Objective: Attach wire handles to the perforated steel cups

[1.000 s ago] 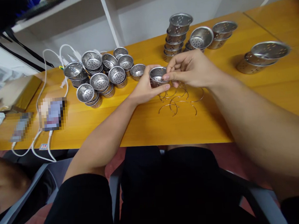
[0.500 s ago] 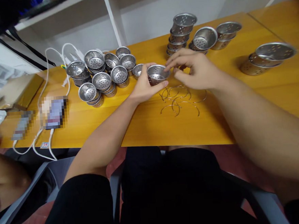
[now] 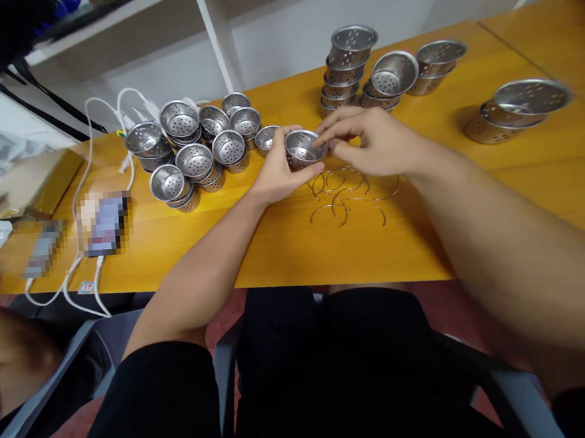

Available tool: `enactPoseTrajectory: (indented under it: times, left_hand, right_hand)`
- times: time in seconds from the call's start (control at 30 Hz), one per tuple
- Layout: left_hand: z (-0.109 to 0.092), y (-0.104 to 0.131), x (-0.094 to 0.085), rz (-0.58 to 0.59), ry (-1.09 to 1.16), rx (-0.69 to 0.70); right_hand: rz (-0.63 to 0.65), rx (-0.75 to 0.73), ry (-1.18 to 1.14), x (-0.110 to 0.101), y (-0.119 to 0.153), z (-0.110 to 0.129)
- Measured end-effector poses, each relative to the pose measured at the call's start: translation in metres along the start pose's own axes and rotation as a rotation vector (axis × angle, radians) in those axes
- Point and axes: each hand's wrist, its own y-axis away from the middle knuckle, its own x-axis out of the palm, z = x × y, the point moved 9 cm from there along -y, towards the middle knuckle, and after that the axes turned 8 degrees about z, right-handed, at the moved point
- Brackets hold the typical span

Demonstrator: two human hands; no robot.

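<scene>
My left hand [image 3: 279, 170] is wrapped round a small perforated metal cup [image 3: 304, 153], mouth up, just above the table. The thumb lies along its near side and the fingers are behind it. My right hand [image 3: 367, 140] is at the cup's right rim, with bent fingertips reaching over the edge and the thumb close to them. Whether something thin is between those fingertips is too small to tell. Several curved thin wires [image 3: 342, 205] lie loose on the table just below both hands.
Perforated cups [image 3: 195, 160], many nested, stand to the left. A tall stack [image 3: 349, 58] and more cups [image 3: 435, 65] are at the back right, with another nested pair [image 3: 515, 113] far right. Two phones [image 3: 106, 225] with white cables and a cardboard box [image 3: 34, 187] lie left. Another person's arm [image 3: 11, 352] shows there.
My right hand has moved in to the cup, its fingertips now over the rim and its thumb nearer to them. The left hand keeps its hold. The whole view has shifted slightly.
</scene>
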Motion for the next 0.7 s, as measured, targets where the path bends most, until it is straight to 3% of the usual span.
enactPoseTrajectory:
  times: [0.7]
  left_hand:
    - [0.0078,0.0018,0.0001,0.014,-0.064,0.076]
  right_hand:
    - [0.016,-0.066,0.008,0.0057,-0.0007,-0.0098]
